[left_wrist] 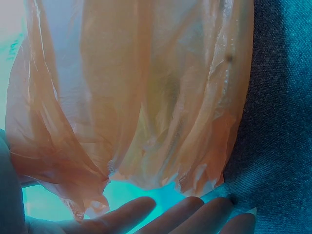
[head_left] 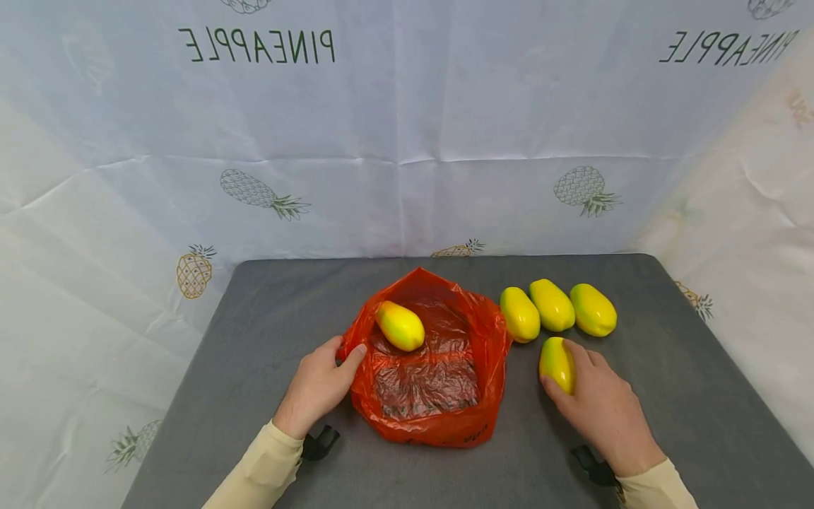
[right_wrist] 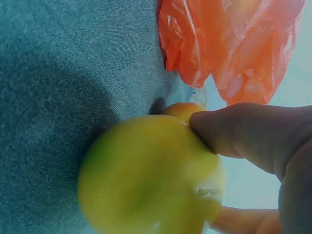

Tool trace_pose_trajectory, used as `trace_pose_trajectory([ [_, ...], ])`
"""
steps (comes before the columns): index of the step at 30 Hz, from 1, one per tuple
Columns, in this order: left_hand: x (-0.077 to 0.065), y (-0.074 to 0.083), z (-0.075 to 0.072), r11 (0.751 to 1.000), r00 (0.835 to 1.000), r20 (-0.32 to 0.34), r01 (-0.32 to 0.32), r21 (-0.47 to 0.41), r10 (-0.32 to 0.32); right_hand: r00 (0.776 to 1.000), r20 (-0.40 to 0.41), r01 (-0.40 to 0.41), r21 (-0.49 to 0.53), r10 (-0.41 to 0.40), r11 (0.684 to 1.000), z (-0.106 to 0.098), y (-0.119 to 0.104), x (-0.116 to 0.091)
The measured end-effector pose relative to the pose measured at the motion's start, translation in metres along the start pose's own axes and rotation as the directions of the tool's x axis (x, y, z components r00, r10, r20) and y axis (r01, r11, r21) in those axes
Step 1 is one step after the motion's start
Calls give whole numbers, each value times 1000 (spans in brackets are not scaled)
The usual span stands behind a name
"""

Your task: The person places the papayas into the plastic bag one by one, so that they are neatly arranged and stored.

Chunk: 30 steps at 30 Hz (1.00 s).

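Observation:
A red plastic bag (head_left: pixel 426 424) stands on the table with its mouth spread wide. Inside it, toward the left, lies a yellow-green oval fruit (head_left: pixel 400 326), smooth and glossy like a mango or papaya. My left hand (head_left: pixel 321 382) holds the bag's left rim, thumb over the edge and fingers outside; the left wrist view shows the thin plastic (left_wrist: pixel 131 87) close up. To the right of the bag, my right hand (head_left: pixel 600 403) grips another such fruit (head_left: pixel 557 364) between thumb and fingers. In the right wrist view, this fruit (right_wrist: pixel 146 175) appears close to the table surface.
Three more of these fruits, a left one (head_left: pixel 520 315), a middle one (head_left: pixel 552 305) and a right one (head_left: pixel 593 309), lie in a row beyond my right hand. The grey table (head_left: pixel 267 304) ends at a white pineapple-print cloth (head_left: pixel 407 205) hanging behind.

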State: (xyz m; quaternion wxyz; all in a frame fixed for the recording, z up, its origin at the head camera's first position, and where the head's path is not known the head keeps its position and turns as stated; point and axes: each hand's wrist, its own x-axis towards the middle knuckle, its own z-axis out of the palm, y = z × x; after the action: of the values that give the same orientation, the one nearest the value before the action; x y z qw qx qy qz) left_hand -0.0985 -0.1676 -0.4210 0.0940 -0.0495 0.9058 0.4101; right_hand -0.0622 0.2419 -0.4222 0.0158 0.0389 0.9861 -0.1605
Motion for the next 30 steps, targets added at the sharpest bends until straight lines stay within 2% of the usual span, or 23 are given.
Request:
trace_pose_trajectory([
  [10,-1,-1,0,1000,1000,3,-6,1,6,1000,-5,31,12,-31,999,-12,-4,-9],
  [18,-2,-2,1,1000,1000,-5,-6,13,6,995,-18,97,24,-96,995,-31,-20,-13],
  [30,-2,1,1,1000,1000,-7,-1,19,2,973,-67,222,49,-219,974,-63,-59,5],
])
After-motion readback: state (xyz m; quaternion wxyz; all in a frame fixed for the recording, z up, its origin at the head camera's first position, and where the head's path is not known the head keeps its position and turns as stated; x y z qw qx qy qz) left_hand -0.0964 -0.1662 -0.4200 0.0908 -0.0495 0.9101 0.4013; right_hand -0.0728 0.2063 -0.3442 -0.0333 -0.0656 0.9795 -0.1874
